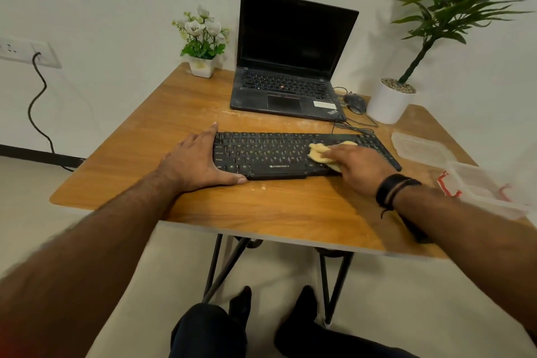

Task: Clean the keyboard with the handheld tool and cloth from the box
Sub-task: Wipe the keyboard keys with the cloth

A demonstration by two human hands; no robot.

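Note:
A black keyboard (261, 154) lies across the middle of the wooden table (261, 209). My left hand (194, 166) braces its left end, with the fingers stretched along the side and the thumb on the front edge. My right hand (357, 166) holds a bunched yellow cloth (318, 151) pressed onto the keys right of centre. A clear plastic box (491, 195) stands at the table's right edge, and its lid (418, 148) lies just behind it. A dark elongated object (417, 231), partly hidden under my right forearm, lies on the table.
An open black laptop (290, 52) stands behind the keyboard, with a mouse (354, 102) and cables to its right. A white pot with a tall plant (388, 104) is at the back right. A small flower pot (202, 67) is at the back left.

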